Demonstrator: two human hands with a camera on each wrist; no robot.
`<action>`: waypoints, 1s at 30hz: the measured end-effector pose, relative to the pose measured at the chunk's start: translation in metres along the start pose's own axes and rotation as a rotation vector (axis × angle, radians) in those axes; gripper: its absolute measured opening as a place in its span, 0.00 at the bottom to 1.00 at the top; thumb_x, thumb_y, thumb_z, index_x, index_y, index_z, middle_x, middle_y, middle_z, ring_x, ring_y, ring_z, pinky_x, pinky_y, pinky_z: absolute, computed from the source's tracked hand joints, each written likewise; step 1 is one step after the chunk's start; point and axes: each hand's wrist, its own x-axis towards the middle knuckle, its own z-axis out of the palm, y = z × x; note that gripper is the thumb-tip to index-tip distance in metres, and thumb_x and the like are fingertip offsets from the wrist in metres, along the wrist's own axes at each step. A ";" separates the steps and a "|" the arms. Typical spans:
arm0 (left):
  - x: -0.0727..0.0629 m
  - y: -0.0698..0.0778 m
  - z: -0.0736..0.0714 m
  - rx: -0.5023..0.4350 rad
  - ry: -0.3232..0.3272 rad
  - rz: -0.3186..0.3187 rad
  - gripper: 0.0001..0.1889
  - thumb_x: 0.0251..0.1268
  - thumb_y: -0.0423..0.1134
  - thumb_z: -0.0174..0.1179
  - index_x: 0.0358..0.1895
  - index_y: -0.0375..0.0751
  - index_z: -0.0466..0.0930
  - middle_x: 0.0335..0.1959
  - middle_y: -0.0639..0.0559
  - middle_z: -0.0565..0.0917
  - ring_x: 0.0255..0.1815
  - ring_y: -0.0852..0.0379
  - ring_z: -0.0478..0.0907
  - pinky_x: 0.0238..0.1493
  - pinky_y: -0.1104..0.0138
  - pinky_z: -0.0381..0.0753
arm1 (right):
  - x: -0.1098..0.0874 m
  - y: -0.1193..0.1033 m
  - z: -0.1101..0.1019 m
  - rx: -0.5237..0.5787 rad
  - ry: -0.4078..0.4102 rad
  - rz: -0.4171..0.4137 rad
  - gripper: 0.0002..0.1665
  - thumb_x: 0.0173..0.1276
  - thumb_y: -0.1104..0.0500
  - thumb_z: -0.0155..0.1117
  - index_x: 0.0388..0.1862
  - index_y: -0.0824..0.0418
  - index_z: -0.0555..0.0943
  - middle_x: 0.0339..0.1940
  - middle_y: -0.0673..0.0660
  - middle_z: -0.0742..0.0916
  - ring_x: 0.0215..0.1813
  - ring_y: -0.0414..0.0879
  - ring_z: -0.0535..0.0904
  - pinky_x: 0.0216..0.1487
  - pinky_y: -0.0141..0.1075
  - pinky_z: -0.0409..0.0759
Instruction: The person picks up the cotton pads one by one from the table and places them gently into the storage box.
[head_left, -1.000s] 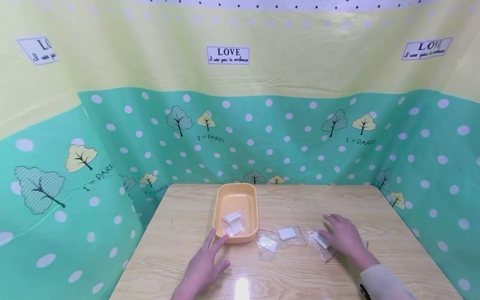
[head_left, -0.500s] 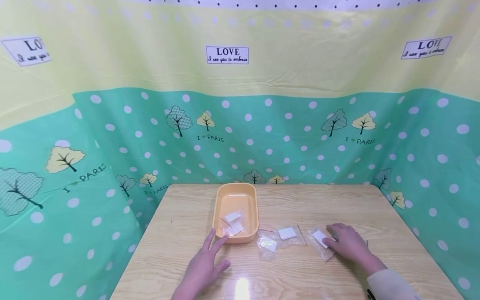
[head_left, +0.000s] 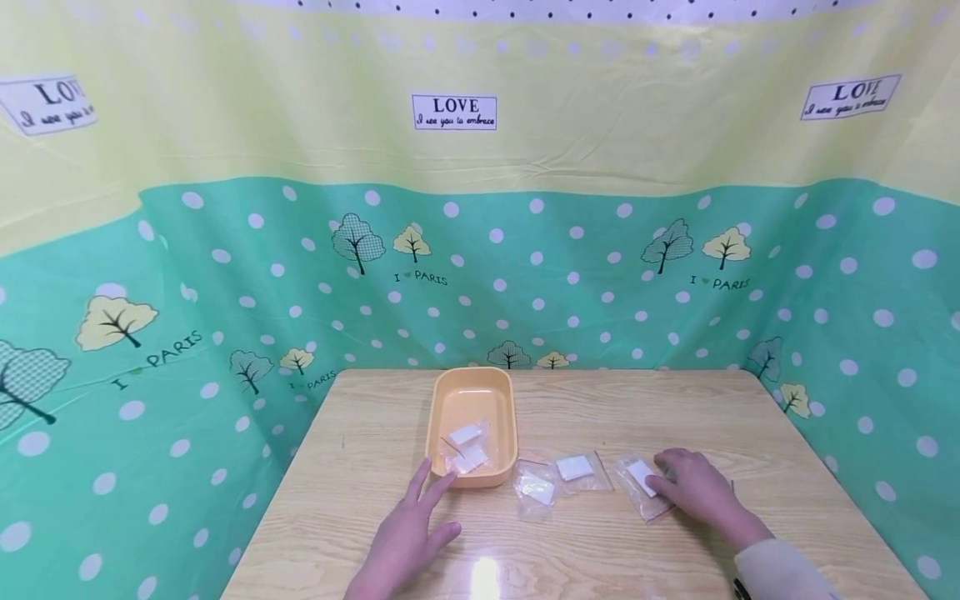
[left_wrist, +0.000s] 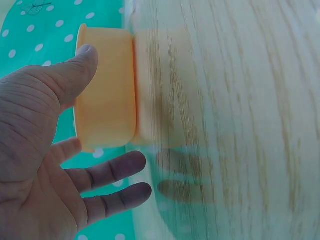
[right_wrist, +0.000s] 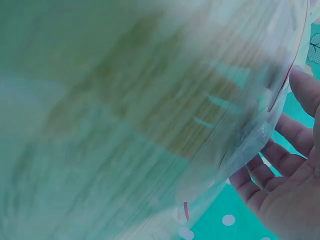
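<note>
Bending loosely at the table (head_left: 600,550), our right hand (head_left: 701,490) has its fingers apart from the thumb, wrapped round nothing we can see; the nearest packet (head_left: 639,477) lies right at the thumb tip. Since a second ago that hand has edged right, baring more of the packet, which we judge remains unlifted. Left of those fingers lie a middle packet (head_left: 574,467), a left packet (head_left: 536,488), then the tray (head_left: 487,480) with two bagged pieces (head_left: 467,433), beside our left hand (head_left: 405,537), fingers spread, gripping nothing.

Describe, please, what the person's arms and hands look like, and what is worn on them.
The left hand and right hand wear no gloves. Behind the right hand is a pale, plain sleeve with a small black item, perhaps a wristband, at its edge. No sleeve shows on the left.
</note>
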 end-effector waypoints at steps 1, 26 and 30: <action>0.000 0.000 0.000 0.001 0.003 0.002 0.41 0.67 0.53 0.74 0.82 0.61 0.67 0.89 0.37 0.54 0.64 0.22 0.81 0.50 0.31 0.86 | 0.000 0.000 0.000 0.011 -0.003 0.007 0.31 0.75 0.44 0.70 0.63 0.67 0.84 0.67 0.75 0.83 0.69 0.78 0.76 0.68 0.73 0.76; -0.002 0.002 0.001 -0.004 -0.001 -0.011 0.41 0.66 0.54 0.74 0.82 0.61 0.67 0.89 0.37 0.53 0.64 0.23 0.81 0.53 0.30 0.85 | 0.000 0.020 -0.014 -0.047 -0.022 0.101 0.30 0.75 0.52 0.68 0.64 0.74 0.80 0.60 0.78 0.85 0.62 0.77 0.81 0.60 0.69 0.82; -0.002 0.002 0.000 -0.004 -0.001 -0.013 0.41 0.67 0.54 0.74 0.82 0.61 0.67 0.89 0.38 0.53 0.64 0.23 0.81 0.53 0.31 0.86 | 0.002 0.020 -0.012 -0.045 -0.028 0.107 0.29 0.75 0.52 0.69 0.64 0.74 0.81 0.58 0.77 0.86 0.59 0.74 0.83 0.57 0.67 0.84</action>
